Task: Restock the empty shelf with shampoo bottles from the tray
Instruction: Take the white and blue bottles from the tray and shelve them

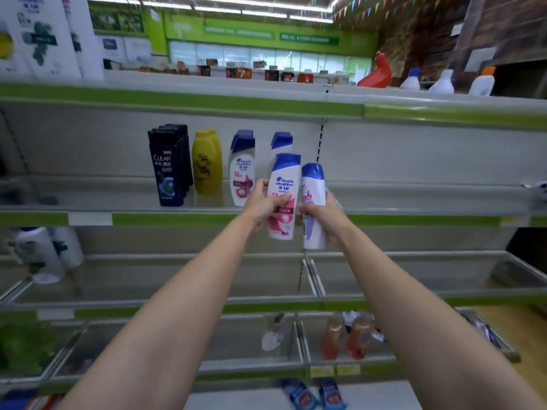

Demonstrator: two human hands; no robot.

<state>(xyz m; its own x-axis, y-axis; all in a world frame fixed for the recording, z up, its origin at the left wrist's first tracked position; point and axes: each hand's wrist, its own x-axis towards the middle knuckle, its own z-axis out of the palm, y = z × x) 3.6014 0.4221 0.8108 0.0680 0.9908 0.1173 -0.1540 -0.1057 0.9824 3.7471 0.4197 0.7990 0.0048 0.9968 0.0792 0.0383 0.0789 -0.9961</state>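
Fingers, left hand (pixel 260 204): curled round a pink-labelled shampoo bottle (pixel 282 196), thumb across its front label, bottle upright.
Fingers, right hand (pixel 324 216): wrapped round a second shampoo bottle (pixel 312 202), blue cap up, turned side-on, touching the first.
Landmark: the middle shelf (pixel 414 199), the one both bottles are held in front of.
Left end of that shelf: bare as far as can be seen, though blurred at the far edge.
Left of centre on it: dark bottles (pixel 168 167) in a row running back, then yellow bottles (pixel 207 162), then white bottles with blue caps (pixel 242 167).
Just behind the held pair: one more blue-capped bottle (pixel 281 142) standing at the back of that shelf.
Right of the held pair: long open stretch of that shelf past the upright divider slot.
Progress: judged as partway; a few rows are stocked, two bottles are in hand and not yet set down, most of the shelf is unfilled.
Tray: not in view, so what remains on it cannot be told.
Edges: a raised front lip runs along that shelf; bottle bases likely need to clear it.
Room: the shelf above sits well over the bottle caps, leaving headroom; the free gap lies beside the white row.
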